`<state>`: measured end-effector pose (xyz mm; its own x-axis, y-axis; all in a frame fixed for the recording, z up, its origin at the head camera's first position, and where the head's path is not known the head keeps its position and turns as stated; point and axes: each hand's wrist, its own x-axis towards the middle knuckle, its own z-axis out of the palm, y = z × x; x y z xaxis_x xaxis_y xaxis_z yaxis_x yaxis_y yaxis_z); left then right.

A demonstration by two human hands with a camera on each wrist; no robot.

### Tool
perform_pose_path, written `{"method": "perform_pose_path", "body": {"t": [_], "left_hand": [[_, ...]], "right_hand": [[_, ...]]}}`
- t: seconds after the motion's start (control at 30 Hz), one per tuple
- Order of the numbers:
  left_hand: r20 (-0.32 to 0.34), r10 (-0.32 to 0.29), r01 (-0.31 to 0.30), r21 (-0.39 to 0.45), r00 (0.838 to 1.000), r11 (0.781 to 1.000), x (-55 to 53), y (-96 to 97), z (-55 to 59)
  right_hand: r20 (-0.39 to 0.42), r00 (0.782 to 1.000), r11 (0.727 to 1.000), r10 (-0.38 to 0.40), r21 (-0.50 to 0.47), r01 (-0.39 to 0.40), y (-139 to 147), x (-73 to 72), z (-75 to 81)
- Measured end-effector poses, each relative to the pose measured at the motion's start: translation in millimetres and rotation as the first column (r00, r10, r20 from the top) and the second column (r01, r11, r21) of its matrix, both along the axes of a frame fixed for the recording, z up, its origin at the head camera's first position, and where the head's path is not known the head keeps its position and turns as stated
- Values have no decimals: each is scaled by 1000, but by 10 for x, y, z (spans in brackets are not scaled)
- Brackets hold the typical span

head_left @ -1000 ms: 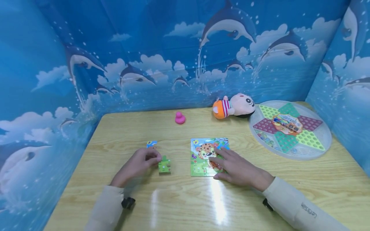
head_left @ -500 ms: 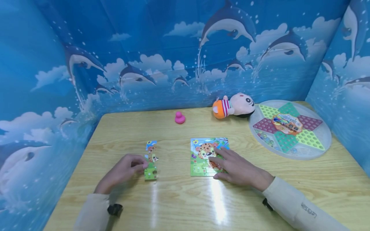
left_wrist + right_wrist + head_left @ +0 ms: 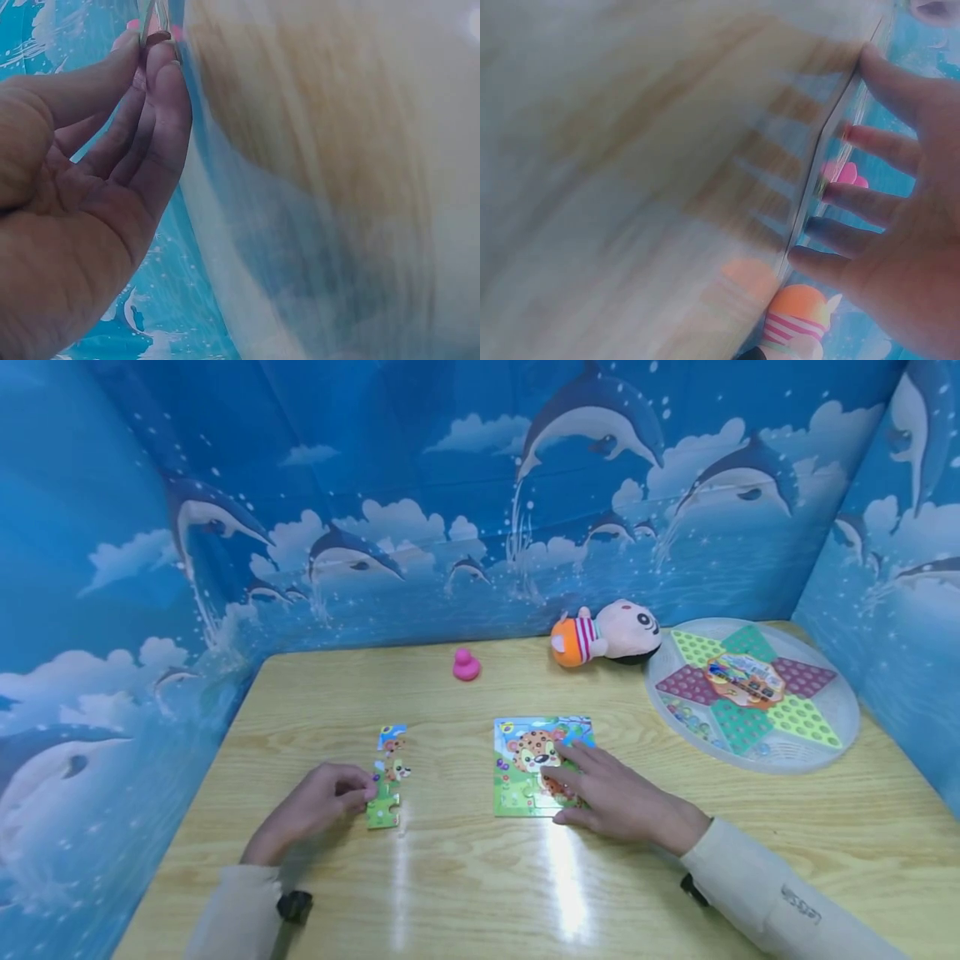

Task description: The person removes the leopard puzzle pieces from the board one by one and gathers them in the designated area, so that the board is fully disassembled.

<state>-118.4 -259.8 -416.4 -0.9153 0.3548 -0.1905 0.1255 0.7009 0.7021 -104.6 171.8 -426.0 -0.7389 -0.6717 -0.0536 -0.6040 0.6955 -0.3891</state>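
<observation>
My left hand point(image 3: 311, 810) pinches a green jigsaw puzzle piece point(image 3: 384, 812) between thumb and fingers, low over the table at left. In the left wrist view, the thin edge of the piece point(image 3: 162, 16) shows at the fingertips. Just beyond it lie a piece with an animal's face point(image 3: 397, 769) and a blue-topped piece point(image 3: 392, 735), roughly in a column. My right hand point(image 3: 618, 793) rests with spread fingers on a square leopard puzzle point(image 3: 517, 785) and covers its right part. The right wrist view shows those fingers point(image 3: 870, 206) straight along the puzzle's surface.
A pink rubber duck point(image 3: 466, 666) stands toward the back of the wooden table point(image 3: 465, 885). Behind the puzzle lies a plush doll point(image 3: 600, 637) on its side. A round Chinese checkers board point(image 3: 817, 739) fills the right rear. Dolphin-printed cloth point(image 3: 420, 568) walls the table.
My left hand has carried the green piece leftward and slightly nearer me, bringing the animal-face piece into view. My right hand has stayed on the leopard puzzle.
</observation>
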Motion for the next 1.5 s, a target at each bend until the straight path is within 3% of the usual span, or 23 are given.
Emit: {"method": "perform_pose_path", "body": {"t": [0.23, 0.47, 0.87, 1.07, 1.27, 1.5], "left_hand": [[13, 58, -58, -7, 998, 998, -31, 32, 28], [-15, -5, 5, 15, 1000, 1000, -117, 205, 81], [-89, -126, 125, -16, 988, 992, -350, 844, 113], [-100, -140, 134, -65, 985, 989, -469, 1255, 141], [-112, -168, 159, -82, 979, 984, -604, 1616, 42], [-66, -142, 137, -84, 988, 987, -701, 1931, -54]], "right_hand": [[8, 1000, 1000, -7, 5, 7, 3, -2, 18], [18, 1000, 1000, -12, 17, 12, 1, -1, 44], [2, 999, 999, -37, 29, 36, 55, 41, 87], [10, 999, 999, -35, 38, 35, 83, 43, 85], [28, 999, 998, -47, 31, 46, 89, 44, 58], [24, 998, 999, -50, 22, 50, 89, 54, 40]]}}
